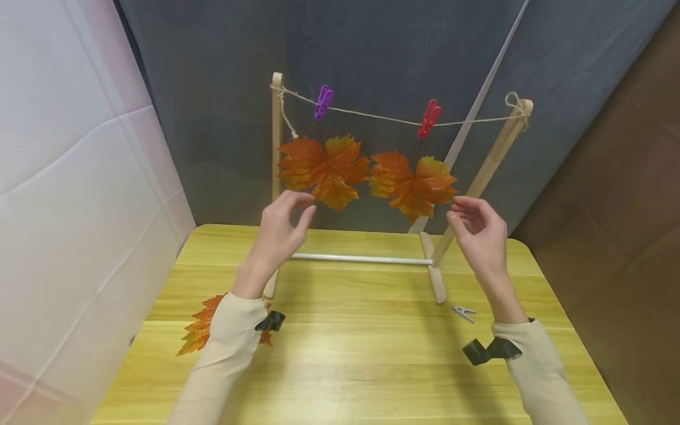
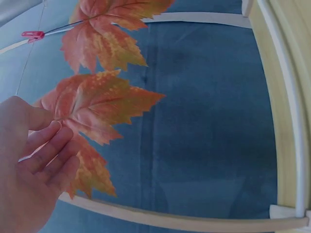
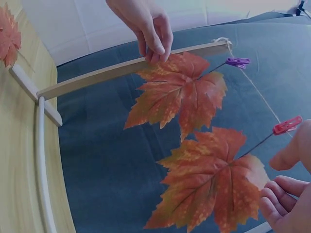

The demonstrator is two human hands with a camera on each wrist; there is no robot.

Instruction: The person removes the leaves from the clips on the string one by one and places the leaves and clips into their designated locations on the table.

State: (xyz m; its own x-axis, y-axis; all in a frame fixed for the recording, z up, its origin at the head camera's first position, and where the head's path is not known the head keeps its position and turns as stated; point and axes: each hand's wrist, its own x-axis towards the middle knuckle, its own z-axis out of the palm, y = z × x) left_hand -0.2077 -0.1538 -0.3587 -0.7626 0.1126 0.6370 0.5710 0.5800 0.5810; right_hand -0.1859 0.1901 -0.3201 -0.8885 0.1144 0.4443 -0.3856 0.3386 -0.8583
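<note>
Two orange maple leaves hang on a string: the left leaf (image 1: 324,171) under a purple clothespin (image 1: 323,103), the right leaf (image 1: 413,184) under a red clothespin (image 1: 430,118). My left hand (image 1: 281,230) is raised by the lower left edge of the left leaf, thumb and fingers loosely bent with a gap between them. In the right wrist view, that left hand (image 3: 153,34) overlaps or nearly meets the leaf's edge; contact is unclear. Beside the right leaf's outer edge is my right hand (image 1: 482,239), fingers relaxed and thumb apart, holding nothing.
A wooden frame with a left post (image 1: 277,136), a right post (image 1: 494,156) and a white crossbar (image 1: 361,258) stands on the table (image 1: 350,366). Another leaf (image 1: 199,327) lies partly under my left forearm. A grey clothespin (image 1: 464,313) lies near the right foot.
</note>
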